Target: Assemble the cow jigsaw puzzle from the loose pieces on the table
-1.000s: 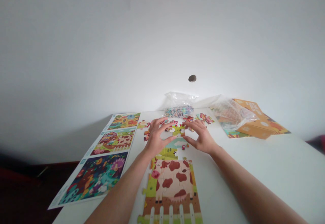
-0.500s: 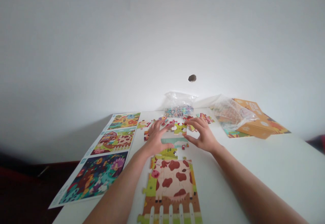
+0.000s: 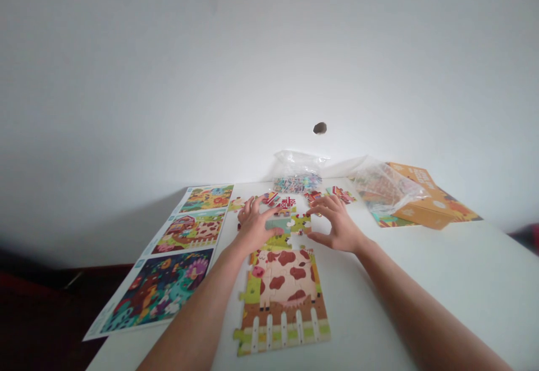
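A partly joined jigsaw puzzle [image 3: 286, 284] with a spotted cow and a white fence lies flat in front of me. My left hand [image 3: 255, 226] rests over its upper left edge, fingers spread and thumb against the pale sky part. On the other side, my right hand [image 3: 339, 224] is open, thumb apart from the bent fingers. Its fingertips are near a green puzzle piece [image 3: 301, 223] between the hands; whether they touch it I cannot tell. Red barn puzzle pieces [image 3: 288, 202] lie just beyond my left fingertips. Some pieces are hidden under my hands.
A picture sheet [image 3: 219, 236] with three printed scenes lies at the left. Against the wall stands a clear bag [image 3: 298, 183] of puzzle pieces. Another plastic bag [image 3: 385, 188] lies over an orange box [image 3: 429, 205] at the back right. Loose pieces [image 3: 342, 193] lie beyond my right hand.
The cow puzzle has slid away from me, toward the wall, so its lower fence edge now shows. The sky part now lies closer to the green piece. Both hands stay about where they were.
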`<state>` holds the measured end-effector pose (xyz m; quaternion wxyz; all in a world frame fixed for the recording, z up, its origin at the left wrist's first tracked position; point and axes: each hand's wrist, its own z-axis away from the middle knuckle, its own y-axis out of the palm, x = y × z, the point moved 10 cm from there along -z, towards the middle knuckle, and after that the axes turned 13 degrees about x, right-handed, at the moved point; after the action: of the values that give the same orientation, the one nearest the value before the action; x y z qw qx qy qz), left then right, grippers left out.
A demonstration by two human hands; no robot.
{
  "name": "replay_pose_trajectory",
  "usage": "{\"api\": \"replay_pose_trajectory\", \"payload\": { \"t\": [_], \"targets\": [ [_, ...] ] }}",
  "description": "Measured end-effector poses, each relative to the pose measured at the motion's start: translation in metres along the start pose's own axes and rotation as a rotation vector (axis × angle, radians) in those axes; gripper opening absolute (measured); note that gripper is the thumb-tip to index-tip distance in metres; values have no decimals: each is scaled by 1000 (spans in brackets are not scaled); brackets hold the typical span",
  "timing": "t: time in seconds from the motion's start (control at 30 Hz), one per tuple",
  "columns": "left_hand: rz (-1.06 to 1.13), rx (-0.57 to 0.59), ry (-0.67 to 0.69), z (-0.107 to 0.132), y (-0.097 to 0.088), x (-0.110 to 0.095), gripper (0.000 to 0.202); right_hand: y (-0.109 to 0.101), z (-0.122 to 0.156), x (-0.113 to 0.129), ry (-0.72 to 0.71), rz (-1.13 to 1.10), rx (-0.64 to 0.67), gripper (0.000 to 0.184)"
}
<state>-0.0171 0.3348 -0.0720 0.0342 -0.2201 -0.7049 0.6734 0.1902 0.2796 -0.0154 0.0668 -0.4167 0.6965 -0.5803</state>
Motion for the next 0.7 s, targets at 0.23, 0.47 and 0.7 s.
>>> {"api": "replay_pose_trajectory", "payload": {
  "t": [0.23, 0.47, 0.7],
  "targets": [
    [19, -42, 56, 3, -8, -10, 35, 17, 0, -9, 3, -6, 129, 44],
    [138, 8, 246, 10, -15, -34, 10, 24, -1, -8, 1, 16, 156, 45],
    [166, 89, 296, 12, -7, -40, 5, 32, -2, -9, 18, 32, 183, 46]
  ]
}}
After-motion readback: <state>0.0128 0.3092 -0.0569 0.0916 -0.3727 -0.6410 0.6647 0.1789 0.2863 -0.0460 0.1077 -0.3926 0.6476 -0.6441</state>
